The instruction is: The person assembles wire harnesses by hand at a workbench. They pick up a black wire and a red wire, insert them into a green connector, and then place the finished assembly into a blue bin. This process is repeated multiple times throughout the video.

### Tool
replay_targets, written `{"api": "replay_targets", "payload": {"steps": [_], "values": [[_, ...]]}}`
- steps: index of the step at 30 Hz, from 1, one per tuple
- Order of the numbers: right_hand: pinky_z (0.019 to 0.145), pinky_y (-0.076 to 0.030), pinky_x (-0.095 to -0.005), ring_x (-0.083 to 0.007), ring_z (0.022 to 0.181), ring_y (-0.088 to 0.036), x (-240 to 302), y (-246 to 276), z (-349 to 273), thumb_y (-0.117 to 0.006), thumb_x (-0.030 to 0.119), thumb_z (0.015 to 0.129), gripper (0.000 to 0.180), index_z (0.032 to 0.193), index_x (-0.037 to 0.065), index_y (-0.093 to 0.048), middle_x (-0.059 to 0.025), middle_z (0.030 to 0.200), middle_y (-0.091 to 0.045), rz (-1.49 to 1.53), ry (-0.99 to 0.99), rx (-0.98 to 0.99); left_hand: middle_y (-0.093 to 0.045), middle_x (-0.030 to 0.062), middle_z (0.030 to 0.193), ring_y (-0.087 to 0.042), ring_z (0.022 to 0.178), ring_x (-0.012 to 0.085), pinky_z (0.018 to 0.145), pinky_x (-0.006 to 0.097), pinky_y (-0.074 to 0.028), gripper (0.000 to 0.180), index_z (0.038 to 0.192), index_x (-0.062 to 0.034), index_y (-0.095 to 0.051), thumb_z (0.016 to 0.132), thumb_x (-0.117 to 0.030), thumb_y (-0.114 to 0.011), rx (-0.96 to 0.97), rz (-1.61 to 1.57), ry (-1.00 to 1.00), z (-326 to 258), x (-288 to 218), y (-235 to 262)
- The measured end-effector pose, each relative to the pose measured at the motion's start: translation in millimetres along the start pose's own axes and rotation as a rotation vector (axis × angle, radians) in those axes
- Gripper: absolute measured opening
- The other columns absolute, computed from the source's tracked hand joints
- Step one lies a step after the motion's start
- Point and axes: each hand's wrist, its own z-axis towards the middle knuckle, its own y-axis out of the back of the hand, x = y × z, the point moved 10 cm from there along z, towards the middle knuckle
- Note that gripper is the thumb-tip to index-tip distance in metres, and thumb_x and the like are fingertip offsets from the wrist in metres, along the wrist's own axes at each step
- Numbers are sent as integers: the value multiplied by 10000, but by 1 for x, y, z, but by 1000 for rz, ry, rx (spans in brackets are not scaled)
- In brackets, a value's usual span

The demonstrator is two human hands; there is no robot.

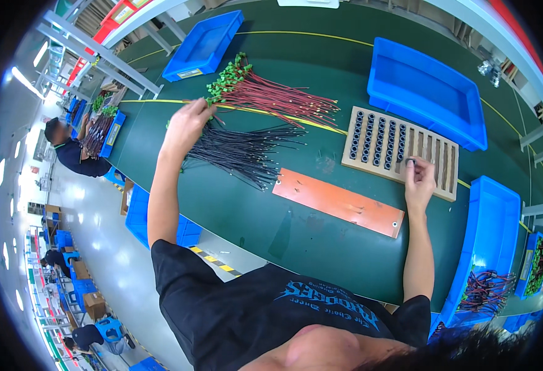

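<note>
My left hand (pixel 190 127) is closed in a pinch at the green connector ends (pixel 229 80) of the red wires (pixel 277 98); what its fingertips hold is too small to make out. Just below that hand, a bundle of black wires (pixel 240 148) lies fanned out on the green table. My right hand (pixel 421 179) pinches a small black round piece (pixel 411 162) over the wooden slotted tray (pixel 401 173). Several rows of similar black ring-shaped pieces (pixel 379 141) stand in the tray's left slots. The right slots show bare wood.
An orange strip (pixel 339 201) lies between my arms. Blue bins stand at the far left (pixel 203 46), far right (pixel 426 89) and near right (pixel 491 216), the last holding dark red wires (pixel 486 290). A co-worker (pixel 73 148) sits beyond the table's left end.
</note>
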Motion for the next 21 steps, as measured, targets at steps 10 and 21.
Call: {"api": "replay_targets", "payload": {"steps": [10,21], "values": [[657,-518,-280,-137,758,-687,-4,-6,-1,-758,132,949,172,1041,11,-676,-84,909,-731,-70,-13,26,-644,123,930,-665,858,355,774,456,-540,160,1015,-45,-761,875,-118,-736,298,-450,63,-45,-7,-101],[690,-524,-253,-105,784,-669,-6,-8,0,-701,92,990,207,1152,-8,-619,-77,993,-745,63,-62,59,-703,148,962,-692,838,262,797,362,-549,89,1065,11,-626,981,9,-597,4,-685,480,-49,51,-58]]}}
